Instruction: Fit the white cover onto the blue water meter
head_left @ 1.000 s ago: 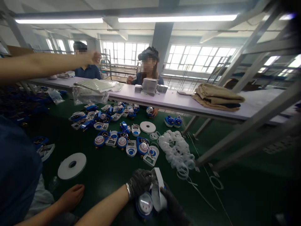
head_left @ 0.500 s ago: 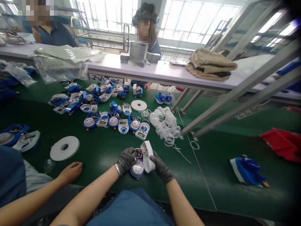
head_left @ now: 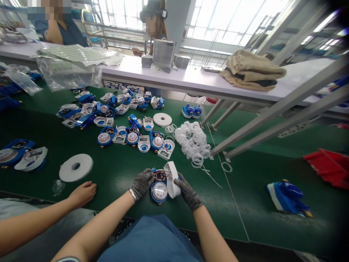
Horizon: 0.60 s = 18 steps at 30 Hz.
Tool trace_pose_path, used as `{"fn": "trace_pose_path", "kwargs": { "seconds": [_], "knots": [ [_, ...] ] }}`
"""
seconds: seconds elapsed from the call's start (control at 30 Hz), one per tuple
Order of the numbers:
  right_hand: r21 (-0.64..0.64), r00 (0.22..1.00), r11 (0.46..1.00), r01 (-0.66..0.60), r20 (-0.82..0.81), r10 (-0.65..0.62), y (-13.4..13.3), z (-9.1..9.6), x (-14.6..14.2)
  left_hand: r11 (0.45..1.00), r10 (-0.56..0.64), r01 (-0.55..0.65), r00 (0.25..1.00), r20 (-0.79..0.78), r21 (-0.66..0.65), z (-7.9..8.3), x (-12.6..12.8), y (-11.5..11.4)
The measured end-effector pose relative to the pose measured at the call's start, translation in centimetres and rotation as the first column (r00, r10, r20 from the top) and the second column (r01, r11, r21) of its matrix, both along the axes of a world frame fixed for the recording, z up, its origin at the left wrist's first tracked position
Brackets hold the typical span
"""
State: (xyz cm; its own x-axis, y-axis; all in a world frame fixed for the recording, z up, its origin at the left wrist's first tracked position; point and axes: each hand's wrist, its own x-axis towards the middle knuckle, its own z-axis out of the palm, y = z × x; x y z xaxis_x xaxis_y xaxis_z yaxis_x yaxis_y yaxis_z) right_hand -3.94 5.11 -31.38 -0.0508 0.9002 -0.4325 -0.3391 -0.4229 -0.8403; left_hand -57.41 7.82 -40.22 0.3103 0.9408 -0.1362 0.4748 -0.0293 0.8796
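A blue water meter (head_left: pixel 159 190) with a round dial and exposed wires lies on the green table (head_left: pixel 253 196) right in front of me. My left hand (head_left: pixel 142 183), in a grey glove, grips its left side. The gloved right hand (head_left: pixel 187 192) holds the meter's white cover (head_left: pixel 171 178), tilted up off the right side of the body.
A co-worker's bare hand (head_left: pixel 81 193) rests on the table to my left, near a white tape roll (head_left: pixel 76 167). Several open meters (head_left: pixel 131 136) and a heap of white rings (head_left: pixel 193 142) lie beyond. A blue meter (head_left: pixel 287 198) and red tray (head_left: pixel 328 167) sit right. Two people work behind the white shelf (head_left: pixel 191 82).
The view has dropped from looking across the room to looking down at the table. Both hands keep hold of the meter and cover, the dial now facing up more clearly.
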Motion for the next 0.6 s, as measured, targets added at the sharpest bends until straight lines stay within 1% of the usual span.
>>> {"fn": "trace_pose_path", "kwargs": {
  "seconds": [0.03,0.07,0.1,0.13,0.17,0.23,0.3,0.33,0.37,0.4,0.43,0.47,0.53,0.6],
  "knots": [
    [-0.002,1.000,1.000,0.000,-0.001,0.000,0.0,-0.1,0.0,0.998,-0.031,0.033,0.999,-0.040,0.052,0.9,0.5,-0.2],
    [-0.005,1.000,1.000,0.001,-0.001,-0.001,0.0,-0.2,0.0,0.992,-0.070,0.077,0.995,-0.074,0.101,1.8,1.6,-0.4],
    [-0.008,1.000,1.000,0.002,0.002,-0.002,0.0,-0.3,0.0,0.985,-0.097,0.109,0.991,-0.093,0.133,2.8,3.5,-0.6],
    [-0.007,1.000,1.000,0.002,0.007,-0.002,0.0,-0.4,0.0,0.981,-0.121,0.134,0.988,-0.097,0.141,3.7,6.3,-0.8],
    [-0.006,1.000,1.000,0.000,0.012,0.000,0.0,-0.4,0.0,0.984,-0.094,0.107,0.991,-0.095,0.139,4.4,9.7,-0.8],
    [0.005,1.000,1.000,-0.003,0.026,0.002,-0.1,-0.4,0.0,0.994,0.036,-0.025,0.994,-0.105,0.102,5.1,17.8,-0.4],
    [0.019,0.999,1.000,-0.011,0.042,0.010,-0.1,-0.3,0.0,0.996,0.031,-0.023,0.995,-0.097,0.090,4.9,25.3,0.6],
    [0.017,0.999,1.000,-0.012,0.050,0.012,-0.1,-0.3,0.0,0.996,0.034,-0.026,0.995,-0.096,0.084,4.5,28.1,1.1],
    [0.007,0.998,1.000,-0.009,0.058,0.009,-0.2,-0.3,0.0,0.996,0.052,-0.044,0.993,-0.104,0.073,4.0,30.2,1.6],
    [-0.010,0.998,1.000,-0.001,0.067,0.002,-0.2,-0.3,0.0,0.996,0.074,-0.066,0.989,-0.126,0.065,3.6,31.5,2.0],
    [-0.029,0.997,1.000,0.009,0.073,-0.007,-0.2,-0.3,-0.1,0.995,0.092,-0.083,0.984,-0.150,0.064,3.3,32.1,2.4],
    [-0.047,0.997,0.999,0.018,0.074,-0.014,-0.1,-0.4,-0.1,0.994,0.099,-0.088,0.980,-0.174,0.068,3.1,32.3,2.7],
    [-0.054,0.998,0.998,0.021,0.065,-0.018,-0.1,-0.4,-0.1,0.994,0.071,-0.051,0.974,-0.217,0.094,3.1,31.7,3.0],
    [-0.030,0.999,1.000,0.006,0.054,-0.004,-0.1,-0.4,0.0,0.991,0.013,0.021,0.968,-0.249,0.133,3.5,30.9,3.3]
  ]
}}
